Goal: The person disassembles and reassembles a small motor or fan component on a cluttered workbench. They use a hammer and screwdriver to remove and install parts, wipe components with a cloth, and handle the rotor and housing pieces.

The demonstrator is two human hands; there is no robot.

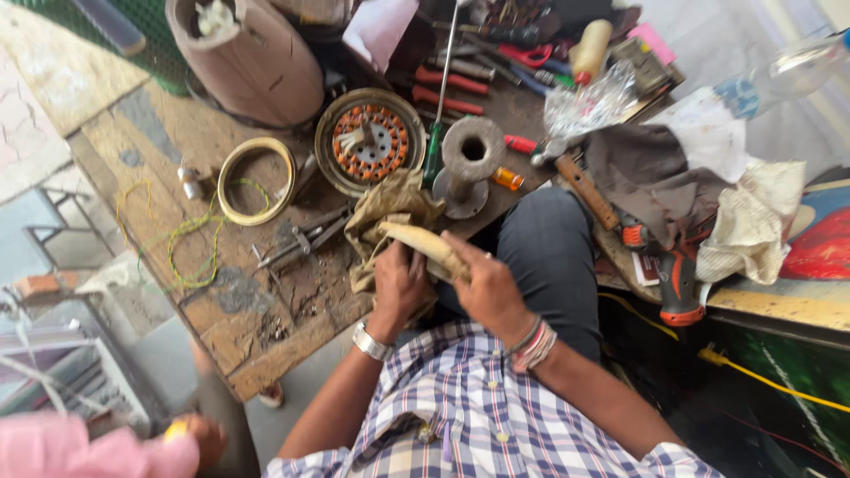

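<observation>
My left hand (400,283), a metal watch on its wrist, grips a crumpled tan cloth (385,215). Thread bands circle the wrist of my right hand (487,285), which holds a curved, cream-coloured part (425,242) against the cloth. Both hands are over my lap at the workbench's (155,155) near edge. Just beyond them lie a round motor stator with copper windings (370,142) and a grey metal flanged hub (471,159).
A cream ring (257,180), pliers (305,239) and yellow-green wire (190,239) lie on the bench's left half. Red-handled tools (452,88), a plastic bag (589,104), rags (753,221) and an orange drill (677,283) crowd the right. A brown housing (252,57) stands behind. Another person's pink sleeve (88,447) shows bottom left.
</observation>
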